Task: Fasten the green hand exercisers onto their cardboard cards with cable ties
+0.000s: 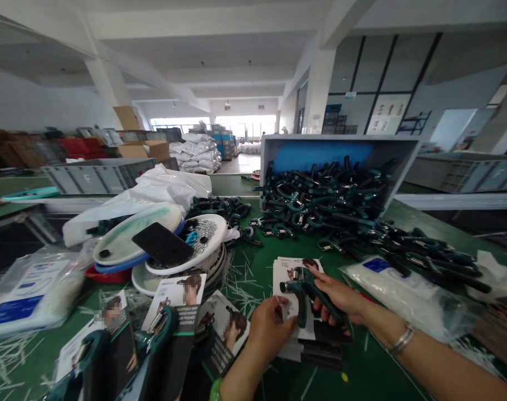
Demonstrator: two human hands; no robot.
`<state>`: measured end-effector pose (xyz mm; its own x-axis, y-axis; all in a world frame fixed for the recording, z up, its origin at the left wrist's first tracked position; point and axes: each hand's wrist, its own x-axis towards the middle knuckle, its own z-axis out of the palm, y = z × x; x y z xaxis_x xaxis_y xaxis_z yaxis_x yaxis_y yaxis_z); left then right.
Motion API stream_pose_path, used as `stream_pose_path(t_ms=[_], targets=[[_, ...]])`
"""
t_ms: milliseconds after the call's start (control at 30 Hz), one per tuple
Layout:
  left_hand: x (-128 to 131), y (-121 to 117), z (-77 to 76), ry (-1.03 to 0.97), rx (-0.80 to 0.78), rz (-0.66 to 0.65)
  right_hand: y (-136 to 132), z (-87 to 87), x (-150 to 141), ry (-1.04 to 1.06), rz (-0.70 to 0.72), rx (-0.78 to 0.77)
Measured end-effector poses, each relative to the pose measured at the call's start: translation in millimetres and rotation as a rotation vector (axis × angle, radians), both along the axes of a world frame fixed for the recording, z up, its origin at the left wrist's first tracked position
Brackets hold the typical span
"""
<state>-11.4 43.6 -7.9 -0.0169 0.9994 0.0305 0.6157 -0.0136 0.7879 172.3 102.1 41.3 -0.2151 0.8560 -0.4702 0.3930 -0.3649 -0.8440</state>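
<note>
**Dark green hand grip strengthener (303,287) held above printed cards**

The hand grip strengthener is held by both hands over a stack of printed cards (293,278) on the green worktop (374,362). The fingers (326,298) of the right hand (337,295) are clamped on its handle. The fingers (278,312) of the left hand (270,328) are together at the card edge beside the tool; whether they are clamped cannot be told. The head is directed up and to the view's left, the handles run down toward the person, and the long axis is tilted. A plastic bag of white cable ties (404,295) is lying just beside the right forearm (420,351). Carded strengtheners (170,328) are placed at front left. Stacked round trays (120,239) under a black phone (161,244) stand beyond them, and a tipped grey crate (341,143) spilling loose strengtheners (320,206) is seen ahead.
</note>
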Motion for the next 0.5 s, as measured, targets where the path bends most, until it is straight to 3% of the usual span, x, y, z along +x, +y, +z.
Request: stream_pose_path(t_ms=[133,200,367,500], targets=[[-2.9,-4.2,13.3,0.062,0.014,-0.092,-9.0,-1.4,5.3,-0.585,0.251,0.433],[-7.3,-7.1,18.6,0.077,-0.015,-0.157,-14.1,0.1,9.3,-0.786,0.321,0.578],[-26.1,-9.7,26.3,0.104,-0.075,-0.221,-30.1,1.8,13.0,-0.754,0.409,0.746],[-28.4,7.3,44.0,0.15,0.037,0.002,-32.9,-10.2,5.4,-0.672,0.413,0.909]])
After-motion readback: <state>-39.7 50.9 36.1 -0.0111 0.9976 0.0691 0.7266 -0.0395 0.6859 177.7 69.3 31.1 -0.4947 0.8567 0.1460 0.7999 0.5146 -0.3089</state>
